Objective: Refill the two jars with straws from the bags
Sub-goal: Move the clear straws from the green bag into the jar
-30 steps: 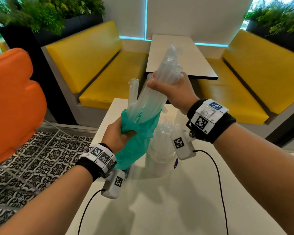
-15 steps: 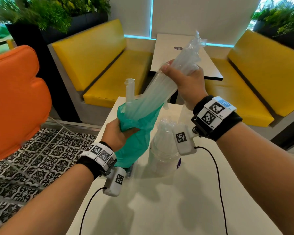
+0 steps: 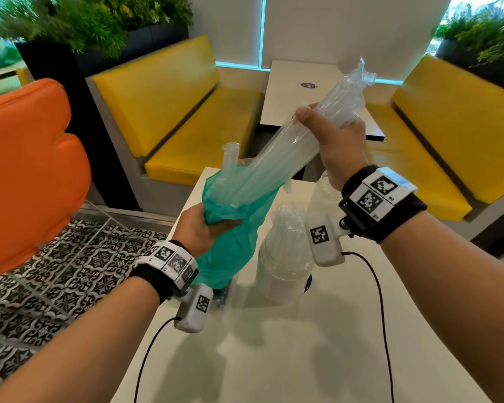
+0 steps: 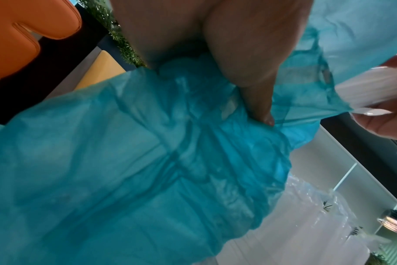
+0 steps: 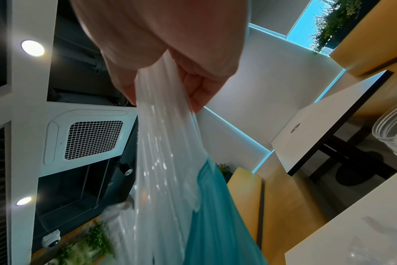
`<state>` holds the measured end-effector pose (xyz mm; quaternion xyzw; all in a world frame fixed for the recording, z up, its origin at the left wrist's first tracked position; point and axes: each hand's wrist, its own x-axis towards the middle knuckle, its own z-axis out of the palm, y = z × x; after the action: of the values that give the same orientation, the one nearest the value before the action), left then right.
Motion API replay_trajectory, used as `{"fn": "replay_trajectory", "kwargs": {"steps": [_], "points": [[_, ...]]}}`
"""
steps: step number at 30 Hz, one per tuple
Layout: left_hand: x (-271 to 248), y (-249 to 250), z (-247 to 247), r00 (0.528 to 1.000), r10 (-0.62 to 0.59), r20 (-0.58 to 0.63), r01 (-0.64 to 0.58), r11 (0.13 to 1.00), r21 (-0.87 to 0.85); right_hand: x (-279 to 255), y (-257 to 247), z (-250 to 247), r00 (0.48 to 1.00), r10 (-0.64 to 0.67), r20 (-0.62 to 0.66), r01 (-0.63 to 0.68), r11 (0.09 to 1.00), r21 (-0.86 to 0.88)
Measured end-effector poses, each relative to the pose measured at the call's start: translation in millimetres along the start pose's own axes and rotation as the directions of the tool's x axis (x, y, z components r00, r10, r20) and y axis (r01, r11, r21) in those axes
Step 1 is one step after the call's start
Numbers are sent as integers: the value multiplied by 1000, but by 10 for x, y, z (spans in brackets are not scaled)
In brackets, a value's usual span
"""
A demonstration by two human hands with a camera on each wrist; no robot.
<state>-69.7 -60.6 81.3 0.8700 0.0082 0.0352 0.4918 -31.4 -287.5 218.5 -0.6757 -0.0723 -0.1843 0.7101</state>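
- Right hand is closed round the clear sleeve of straws near its upper, crimped end; the sleeve slants up out of the teal bag, its lower end still inside the bag mouth.
- Left hand clenches the gathered neck of the teal bag, held above the near-left part of the bench.
- Handling, as judged: the bundle looks light and moderately stiff as a pack, though single straws would bend or kink. The glossy film appears slippery; a full wrap-round grip near mid-length or just below the crimp seems safest.
- The teal bag is thin, limp film with no shape of its own; holding it at the neck is what lets the sleeve slide free.
- One loose wrapped straw stands out of the bag mouth beside the sleeve and could fall out.
- A clear jar stands on the bench just right of the bag, holding clear wrapped stock.
- Hard to make out: a second jar is mostly hidden behind the right wrist; fill levels cannot be told.
- The bag's remaining contents are hidden, and the straw count in the sleeve is unreadable.
- The right wrist view is motion-blurred at the lower part.
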Motion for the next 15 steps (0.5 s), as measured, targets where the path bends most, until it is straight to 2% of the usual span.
{"fn": "replay_trajectory", "kwargs": {"steps": [4,9,13,15], "points": [[-44,-23,-11,999,23,32,-21,997,-78,28,-2,-16,999,3,40,-1,999,-49],[-52,-18,40,998,42,38,-40,997,-61,21,34,40,989,15,149,3,992,-124],[-19,-54,84,1000,19,22,-19,1000,-9,7,-10,63,984,16,175,-6,998,-59],[-21,-98,89,1000,10,17,-10,1000,-4,28,-58,66,991,10,130,-10,1000,-3]]}}
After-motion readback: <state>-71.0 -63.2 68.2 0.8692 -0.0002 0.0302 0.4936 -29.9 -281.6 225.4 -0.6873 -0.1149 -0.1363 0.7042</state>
